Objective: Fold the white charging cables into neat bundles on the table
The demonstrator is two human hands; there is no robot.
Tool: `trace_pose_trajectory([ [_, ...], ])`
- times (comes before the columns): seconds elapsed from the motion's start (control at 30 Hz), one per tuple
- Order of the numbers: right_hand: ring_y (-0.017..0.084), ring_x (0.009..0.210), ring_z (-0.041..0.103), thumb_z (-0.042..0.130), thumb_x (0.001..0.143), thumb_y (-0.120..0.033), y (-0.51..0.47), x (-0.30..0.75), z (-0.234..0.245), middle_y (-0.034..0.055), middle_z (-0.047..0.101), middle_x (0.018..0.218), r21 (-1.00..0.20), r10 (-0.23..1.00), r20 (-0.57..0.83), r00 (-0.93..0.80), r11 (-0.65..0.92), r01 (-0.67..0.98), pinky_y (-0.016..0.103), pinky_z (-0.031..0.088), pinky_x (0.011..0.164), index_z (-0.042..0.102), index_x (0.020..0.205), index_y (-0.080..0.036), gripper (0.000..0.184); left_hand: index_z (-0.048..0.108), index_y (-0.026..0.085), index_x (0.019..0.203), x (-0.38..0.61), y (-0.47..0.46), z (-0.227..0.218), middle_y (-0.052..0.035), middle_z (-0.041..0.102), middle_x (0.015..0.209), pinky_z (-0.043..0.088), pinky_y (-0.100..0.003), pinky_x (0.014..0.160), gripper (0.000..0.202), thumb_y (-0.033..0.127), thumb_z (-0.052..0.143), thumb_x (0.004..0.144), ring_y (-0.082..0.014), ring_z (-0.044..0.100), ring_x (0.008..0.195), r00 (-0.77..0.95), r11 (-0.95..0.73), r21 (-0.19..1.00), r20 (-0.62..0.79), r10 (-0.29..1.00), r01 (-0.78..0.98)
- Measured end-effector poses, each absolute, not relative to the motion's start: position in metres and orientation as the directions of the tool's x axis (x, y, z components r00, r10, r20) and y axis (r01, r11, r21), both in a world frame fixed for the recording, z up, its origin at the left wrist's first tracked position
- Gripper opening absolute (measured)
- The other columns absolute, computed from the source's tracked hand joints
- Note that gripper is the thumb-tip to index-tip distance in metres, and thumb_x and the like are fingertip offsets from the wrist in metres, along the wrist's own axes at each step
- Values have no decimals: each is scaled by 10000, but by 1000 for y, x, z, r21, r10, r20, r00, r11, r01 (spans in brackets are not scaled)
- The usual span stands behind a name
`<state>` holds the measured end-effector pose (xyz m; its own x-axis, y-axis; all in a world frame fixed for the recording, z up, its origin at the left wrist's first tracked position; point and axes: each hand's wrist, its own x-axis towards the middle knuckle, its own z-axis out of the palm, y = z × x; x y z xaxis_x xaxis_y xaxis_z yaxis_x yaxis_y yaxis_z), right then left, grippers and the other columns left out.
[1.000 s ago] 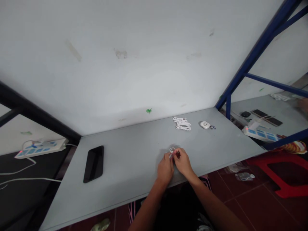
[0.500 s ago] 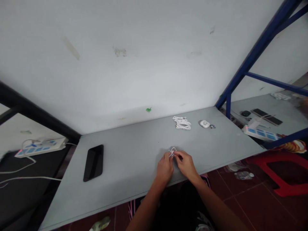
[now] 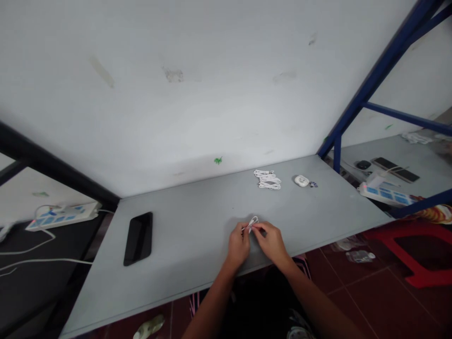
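My left hand [image 3: 237, 246] and my right hand [image 3: 271, 242] meet over the grey table [image 3: 183, 235], near its front edge. Both pinch a small coiled white cable [image 3: 252, 223] that sticks up between their fingertips. Farther back lies a pile of similar white coiled cables [image 3: 268, 180]. To the right of that pile sit a small white earbud case [image 3: 301, 181] and a tiny dark item [image 3: 312, 185].
A black phone [image 3: 138, 238] lies flat on the table's left part. White power strips stand on the left neighbouring desk [image 3: 60, 215] and the right one [image 3: 383, 194]. A blue metal frame [image 3: 356, 106] borders the right side. A red plastic stool [image 3: 416, 256] stands on the floor.
My hands stayed together on the small cable, shifting slightly; the cable's end now pokes out more clearly above the fingers. The camera drifted a little.
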<state>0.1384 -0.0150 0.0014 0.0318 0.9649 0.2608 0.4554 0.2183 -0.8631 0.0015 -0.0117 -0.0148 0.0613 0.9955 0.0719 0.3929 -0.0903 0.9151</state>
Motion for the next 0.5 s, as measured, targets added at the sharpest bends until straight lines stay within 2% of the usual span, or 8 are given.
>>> trace_pose_trajectory([
  [0.1,235,877,691,534,923,-266,-19,136,-2,75,749,924,-826,928,373,-12,338,451,385,555,816,738,958,-247,207,643,165,944,-4,-5,-10,-65,689,864,481,-316,727,303,418,479,919,-183,619,788,11,18,975,-21,1000,221],
  [0.17,232,903,686,522,934,-245,-18,134,-6,75,746,935,-804,901,434,-17,396,443,397,555,839,729,971,-251,211,634,157,910,-6,-1,-8,-13,616,728,412,-249,568,305,448,547,878,-125,522,610,41,177,984,-177,983,20],
  [0.2,230,899,685,521,937,-239,-17,134,-8,73,745,924,-794,889,457,-25,420,438,401,558,839,727,961,-253,209,621,156,888,-8,0,-6,16,562,675,345,-216,495,285,437,582,861,-91,442,536,91,286,952,-277,957,-109],
  [0.27,224,896,685,520,942,-229,-13,135,-13,68,742,906,-773,871,487,-66,465,432,407,563,843,725,942,-259,207,582,156,841,-10,1,-1,53,466,627,205,-175,410,210,363,612,854,-46,294,466,218,478,816,-427,877,-324],
  [0.33,215,902,683,513,949,-211,-8,138,-17,62,739,921,-738,847,513,-141,519,431,409,567,854,723,960,-266,217,541,154,814,-13,2,5,63,409,627,131,-149,374,125,255,587,870,-25,227,447,337,610,641,-509,792,-467],
  [0.43,202,904,678,514,956,-172,0,145,-24,61,731,958,-652,773,578,-260,630,422,402,579,852,714,1045,-261,237,501,148,825,-17,3,14,75,329,621,108,-118,344,71,137,502,895,-11,193,416,442,706,449,-560,700,-548],
  [0.5,202,904,673,530,952,-148,6,150,-28,70,723,959,-575,702,637,-317,707,411,392,591,830,702,1100,-245,248,476,146,819,-19,3,19,82,288,614,118,-110,334,107,100,451,912,-8,188,399,478,735,392,-573,666,-553],
])
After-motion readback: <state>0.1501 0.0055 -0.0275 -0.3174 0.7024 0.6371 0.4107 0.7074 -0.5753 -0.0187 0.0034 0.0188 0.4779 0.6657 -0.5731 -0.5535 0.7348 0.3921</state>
